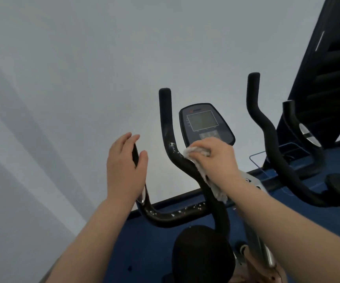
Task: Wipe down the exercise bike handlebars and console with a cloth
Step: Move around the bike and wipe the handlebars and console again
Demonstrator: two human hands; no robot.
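The exercise bike's black handlebars point(170, 139) rise in front of me, speckled with white flecks along the bends. Between the bars stands the dark console point(204, 121) with a grey screen. My left hand point(124, 168) wraps around the outer left grip, with the thumb on its near side. My right hand point(216, 158) holds a crumpled white cloth point(197, 152) and presses it on the inner left bar just below the console. A tail of the cloth hangs down under my right wrist.
A black saddle point(201, 252) sits below me. To the right stands a second bike with black handlebars point(267, 129). A dark tall frame point(328, 68) rises at the far right. A pale wall fills the left and the floor is blue.
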